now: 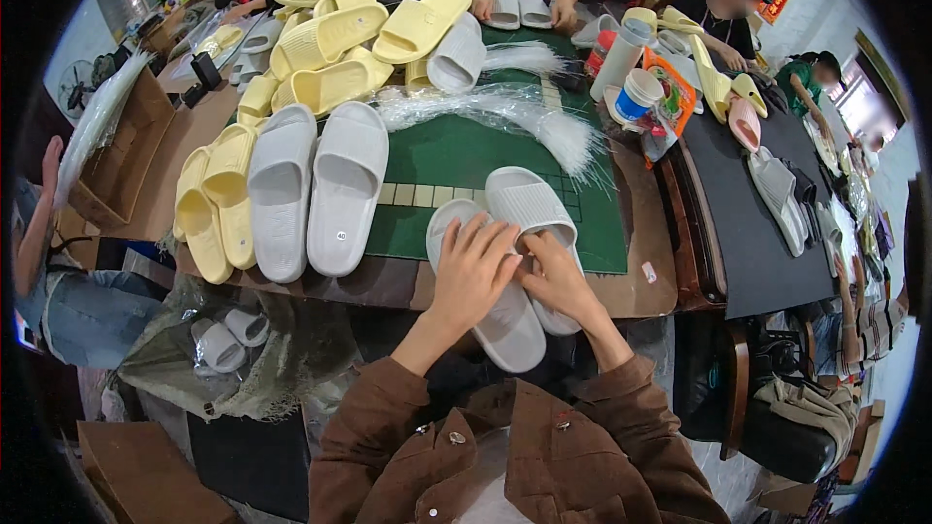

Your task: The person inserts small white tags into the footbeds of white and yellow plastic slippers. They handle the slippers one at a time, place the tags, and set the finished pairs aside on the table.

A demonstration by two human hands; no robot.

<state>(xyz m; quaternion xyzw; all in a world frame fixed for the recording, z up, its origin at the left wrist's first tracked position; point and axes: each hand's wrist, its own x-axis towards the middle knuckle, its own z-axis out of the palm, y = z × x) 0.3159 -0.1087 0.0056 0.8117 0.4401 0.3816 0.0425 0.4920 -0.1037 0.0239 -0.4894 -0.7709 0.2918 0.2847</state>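
A pair of light grey slide slippers, the left slipper [515,335] and the right slipper [529,196], lies side by side before me, heels past the table's near edge. My left hand [471,272] rests across the left slipper's strap, its fingers bent and close together toward the gap between the pair. At the right slipper's strap, my right hand [558,277] has its thumb and fingers pinched together, almost touching my left fingertips. Whatever is between the fingers is hidden. Left of the hands stands another grey pair [345,194], beside a yellow pair [206,213].
A heap of yellow slippers [330,39] covers the table's far left. Clear plastic strands [524,121] lie across the green mat [437,155]. At right are a white-and-blue tub [638,97] and a dark table [738,223] with more slippers. Co-workers sit across and alongside.
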